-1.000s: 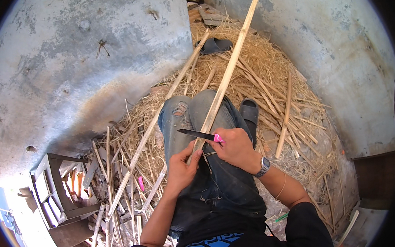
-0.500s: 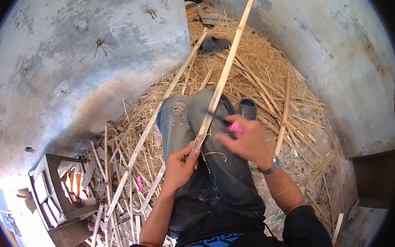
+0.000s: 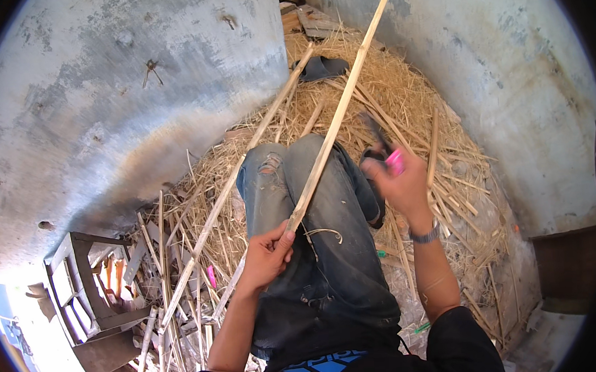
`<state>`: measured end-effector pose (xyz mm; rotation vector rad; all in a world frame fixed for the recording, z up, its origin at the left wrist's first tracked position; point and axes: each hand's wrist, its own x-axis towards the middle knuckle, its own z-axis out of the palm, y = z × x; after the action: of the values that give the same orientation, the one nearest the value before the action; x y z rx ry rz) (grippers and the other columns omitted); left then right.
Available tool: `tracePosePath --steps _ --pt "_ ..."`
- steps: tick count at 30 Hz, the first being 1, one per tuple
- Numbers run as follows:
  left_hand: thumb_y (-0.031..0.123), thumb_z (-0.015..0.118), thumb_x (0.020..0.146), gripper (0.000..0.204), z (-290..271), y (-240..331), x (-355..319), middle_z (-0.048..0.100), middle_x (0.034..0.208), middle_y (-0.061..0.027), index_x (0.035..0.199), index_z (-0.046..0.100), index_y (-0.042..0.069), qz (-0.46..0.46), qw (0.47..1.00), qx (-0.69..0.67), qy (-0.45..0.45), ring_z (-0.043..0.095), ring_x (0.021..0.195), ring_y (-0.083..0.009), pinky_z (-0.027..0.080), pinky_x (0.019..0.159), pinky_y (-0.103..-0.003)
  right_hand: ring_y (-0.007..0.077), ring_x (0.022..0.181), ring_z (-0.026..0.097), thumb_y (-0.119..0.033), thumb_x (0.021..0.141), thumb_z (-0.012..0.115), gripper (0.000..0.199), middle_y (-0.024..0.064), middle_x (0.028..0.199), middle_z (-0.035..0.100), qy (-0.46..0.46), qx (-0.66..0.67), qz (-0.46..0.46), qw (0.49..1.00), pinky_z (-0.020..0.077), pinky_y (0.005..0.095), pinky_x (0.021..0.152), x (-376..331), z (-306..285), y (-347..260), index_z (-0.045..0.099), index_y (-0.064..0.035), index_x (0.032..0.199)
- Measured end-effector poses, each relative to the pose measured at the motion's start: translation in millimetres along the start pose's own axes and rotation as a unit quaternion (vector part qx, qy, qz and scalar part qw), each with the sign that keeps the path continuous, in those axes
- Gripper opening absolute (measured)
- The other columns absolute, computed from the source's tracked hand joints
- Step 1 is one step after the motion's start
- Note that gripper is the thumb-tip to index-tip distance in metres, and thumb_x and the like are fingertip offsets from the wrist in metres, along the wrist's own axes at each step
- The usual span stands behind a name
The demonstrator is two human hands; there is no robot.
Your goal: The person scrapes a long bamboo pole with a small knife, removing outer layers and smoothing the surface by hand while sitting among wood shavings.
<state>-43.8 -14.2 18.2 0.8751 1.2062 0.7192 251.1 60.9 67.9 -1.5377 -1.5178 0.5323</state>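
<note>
From where I stand, a person sits with bent knees in faded, dusty jeans (image 3: pixel 330 204) above a floor strewn with straw (image 3: pixel 401 87). The left hand (image 3: pixel 267 257), above the lap, is clamped on the near end of a long, pale wooden strip (image 3: pixel 341 112), thumb and fingers pinching it. The strip slants up and away over the knee on the person's right, its far end reaching toward the corner where two mottled grey walls (image 3: pixel 134 80) meet; I cannot tell whether it rests on the jeans. The right hand (image 3: pixel 409 189), well apart from the left and off the right edge of the lap, grips the pink handle of a dark-bladed knife (image 3: pixel 378 132), blurred, its blade clear of the strip. A thin, curled shaving (image 3: pixel 329 232) lies on the jeans. A second long pole (image 3: pixel 208 225) slants along the lap's left edge. More sticks (image 3: pixel 393 129) lie on the straw, and a dark sandal (image 3: pixel 321 67) sits toward its far edge.
</note>
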Motion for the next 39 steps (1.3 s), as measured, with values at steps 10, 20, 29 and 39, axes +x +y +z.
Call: tracePosePath --steps 10,20,29,39 --pt "0.038 0.063 0.107 0.049 -2 8 -4 0.052 0.065 0.003 0.144 0.061 0.006 -0.014 1.0 -0.017 -0.02 0.039 0.047 -0.003 0.03 0.043 -0.02 0.0156 0.056 0.064 -0.021 0.087 0.084 0.021 0.0088 0.07 0.07 -0.026 -0.01 -0.048 0.998 0.0489 0.0323 0.053 -28 12 32 0.075 -0.0043 0.097" --pt "0.035 0.061 0.108 0.046 -4 6 -1 0.052 0.065 0.0038 0.145 0.062 0.008 -0.036 0.998 -0.031 -0.035 0.042 0.049 -0.0031 0.031 0.044 -0.02 0.0075 0.052 0.046 -0.023 0.087 0.087 0.022 -0.0047 0.058 0.055 -0.03 0.068 -0.083 0.994 0.0374 0.0301 0.05 -50 40 9 0.076 -0.004 0.086" --pt "0.036 0.062 0.108 0.043 -30 -1 -29 0.05 0.064 0.004 0.141 0.066 0.01 -0.068 0.997 -0.009 -0.029 0.04 0.049 -0.0031 0.031 0.046 -0.02 0.0085 0.057 0.044 -0.028 0.101 0.07 0.031 -0.0007 0.062 0.053 0.138 0.017 0.08 0.987 0.0356 0.031 0.052 -11 -17 71 0.066 -0.0022 0.085" --pt "0.035 0.06 0.109 0.044 -16 -4 -34 0.047 0.063 0.0041 0.141 0.064 0.006 -0.051 0.998 -0.016 -0.018 0.038 0.047 -0.0033 0.029 0.044 -0.02 0.0318 0.062 0.064 -0.039 0.106 0.059 0.038 0.0137 0.067 0.063 -0.156 0.036 0.019 0.987 0.0471 0.0396 0.06 -42 -1 -11 0.062 -0.0034 0.092"
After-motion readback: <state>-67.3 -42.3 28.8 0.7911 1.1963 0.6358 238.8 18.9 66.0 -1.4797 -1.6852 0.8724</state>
